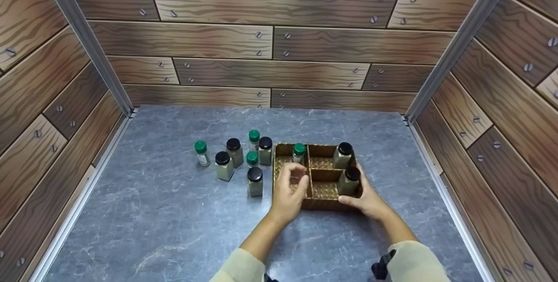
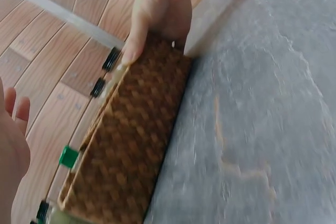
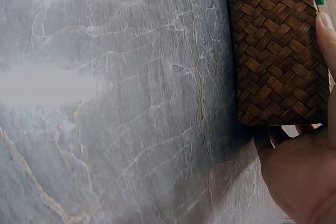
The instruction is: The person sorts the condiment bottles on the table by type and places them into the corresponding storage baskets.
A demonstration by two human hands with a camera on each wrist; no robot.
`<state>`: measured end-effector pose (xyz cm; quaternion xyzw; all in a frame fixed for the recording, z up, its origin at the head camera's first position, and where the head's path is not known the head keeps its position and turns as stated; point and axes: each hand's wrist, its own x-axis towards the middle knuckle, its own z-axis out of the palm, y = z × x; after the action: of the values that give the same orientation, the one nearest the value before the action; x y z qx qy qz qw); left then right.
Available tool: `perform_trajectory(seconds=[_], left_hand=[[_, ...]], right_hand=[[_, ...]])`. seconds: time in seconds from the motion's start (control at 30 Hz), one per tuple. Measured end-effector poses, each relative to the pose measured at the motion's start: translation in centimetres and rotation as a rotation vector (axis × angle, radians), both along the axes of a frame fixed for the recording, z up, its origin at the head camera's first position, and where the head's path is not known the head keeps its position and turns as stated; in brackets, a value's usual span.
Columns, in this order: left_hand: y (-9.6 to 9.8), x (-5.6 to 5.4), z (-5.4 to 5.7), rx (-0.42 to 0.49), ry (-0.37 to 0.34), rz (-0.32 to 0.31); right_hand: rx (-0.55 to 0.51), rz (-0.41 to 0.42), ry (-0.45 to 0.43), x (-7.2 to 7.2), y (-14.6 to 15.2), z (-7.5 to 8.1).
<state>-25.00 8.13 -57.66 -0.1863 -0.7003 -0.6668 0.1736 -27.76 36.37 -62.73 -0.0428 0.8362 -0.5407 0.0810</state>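
Note:
A woven basket (image 1: pixel 324 205) with compartments sits on the table. My right hand (image 1: pixel 369 198) grips its front right corner, the thumb at the front rim and the fingers along the right side. Over the long left compartment hovers my left hand (image 1: pixel 285 197), its fingers loosely bent with nothing between them; in the left wrist view this hand (image 2: pixel 11 153) is apart from the basket. A green-capped spice jar (image 1: pixel 298 153) stands at the back of that compartment. One black-capped jar (image 1: pixel 342 156) stands in the back right compartment, another (image 1: pixel 348 182) in the front right one.
Left of the basket stand several more jars: black-capped ones such as the nearest jar (image 1: pixel 255 182) and a paler jar (image 1: pixel 224 168), and green-capped ones such as the leftmost jar (image 1: pixel 202 154). Wood-patterned walls (image 1: pixel 270 42) enclose the grey marbled table (image 1: pixel 165 221) behind and at both sides.

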Motion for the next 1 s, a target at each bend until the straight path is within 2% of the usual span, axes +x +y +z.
perform_trajectory(seconds=[0.1, 0.5, 0.8, 1.0], left_hand=[[-1.5, 0.4, -0.4, 0.011, 0.015, 0.034], [-7.8, 1.5, -2.3, 0.034, -0.042, 0.161], [-11.8, 1.7, -3.6, 0.013, -0.060, 0.260], [-14.7, 1.4, -4.2, 0.001, -0.058, 0.325]], right_hand=[[0.009, 0.003, 0.003, -0.1, 0.1, 0.1], [0.024, 0.007, 0.013, -0.1, 0.0, 0.1], [0.049, 0.002, 0.005, -0.1, 0.1, 0.0], [0.066, 0.003, -0.006, -0.1, 0.1, 0.1]])
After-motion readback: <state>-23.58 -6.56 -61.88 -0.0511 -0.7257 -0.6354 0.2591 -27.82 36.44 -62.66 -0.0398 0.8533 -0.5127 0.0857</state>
